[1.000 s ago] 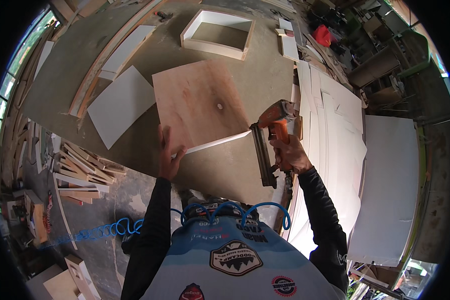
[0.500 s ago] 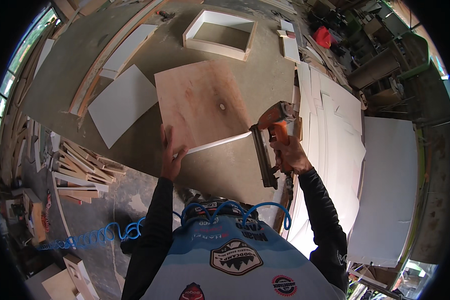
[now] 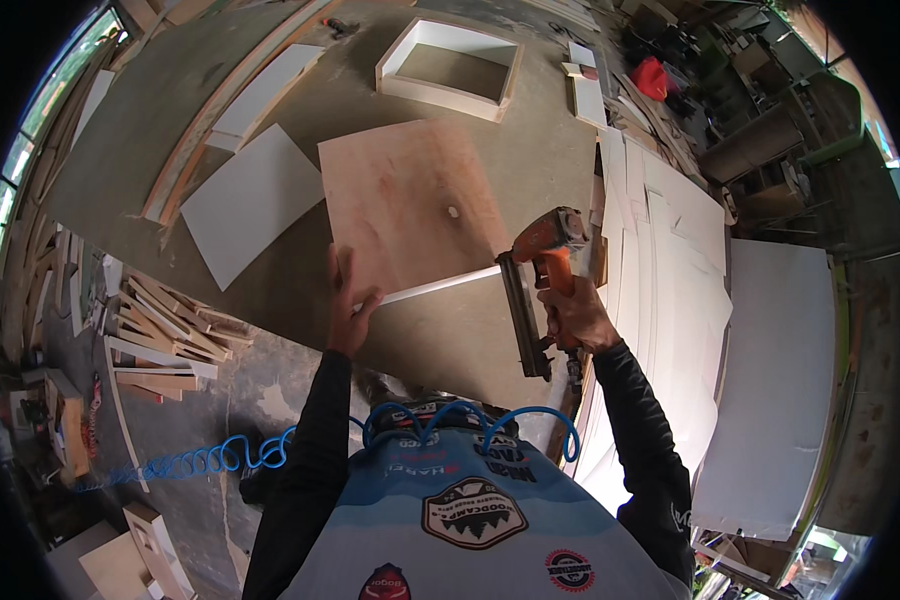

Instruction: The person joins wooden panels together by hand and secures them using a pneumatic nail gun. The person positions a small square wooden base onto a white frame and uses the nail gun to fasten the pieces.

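Little has shifted: left hand (image 3: 350, 305) stays spread flat on the white strip (image 3: 440, 287), right hand (image 3: 575, 315) gripping the nail gun (image 3: 540, 270), fastening likely underway, needing steady alignment.

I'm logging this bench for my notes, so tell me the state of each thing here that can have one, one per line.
Plywood panel: flat on the bench, white strip along its near edge.
White strip: on edge, pressed by the left hand.
Nail gun: gripped in the right hand, nose at the strip's end.
Blue air hose: coiled, trailing left.
White box frame: open, lying flat, untouched.
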Demonstrator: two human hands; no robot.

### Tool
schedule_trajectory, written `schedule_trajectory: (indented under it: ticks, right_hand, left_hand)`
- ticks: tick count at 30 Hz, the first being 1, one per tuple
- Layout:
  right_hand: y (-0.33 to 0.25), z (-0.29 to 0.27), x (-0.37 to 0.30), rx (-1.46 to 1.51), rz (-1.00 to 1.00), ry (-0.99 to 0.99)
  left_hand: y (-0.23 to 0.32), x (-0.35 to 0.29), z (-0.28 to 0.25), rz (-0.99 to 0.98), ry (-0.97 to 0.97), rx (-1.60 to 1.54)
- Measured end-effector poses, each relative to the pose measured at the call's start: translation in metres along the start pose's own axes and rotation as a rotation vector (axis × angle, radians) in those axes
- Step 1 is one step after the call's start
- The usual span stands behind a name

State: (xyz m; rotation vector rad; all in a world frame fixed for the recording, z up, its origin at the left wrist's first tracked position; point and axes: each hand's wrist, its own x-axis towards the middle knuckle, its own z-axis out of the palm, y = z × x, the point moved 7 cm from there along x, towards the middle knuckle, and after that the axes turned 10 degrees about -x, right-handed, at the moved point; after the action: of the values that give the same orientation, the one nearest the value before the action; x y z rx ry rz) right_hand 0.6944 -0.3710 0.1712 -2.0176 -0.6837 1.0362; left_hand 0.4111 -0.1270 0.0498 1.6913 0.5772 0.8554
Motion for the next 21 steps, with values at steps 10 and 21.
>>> schedule_trajectory:
  ticks: [10,21]
  right_hand:
    - [-0.012,0.037,-0.003,0.045,-0.012,-0.117]
    - [-0.020,0.045,-0.005,0.008,-0.045,-0.082]
  left_hand:
    - [0.002,0.000,0.001,0.007,-0.001,0.007]
    - [0.000,0.001,0.001,-0.006,-0.005,-0.037]
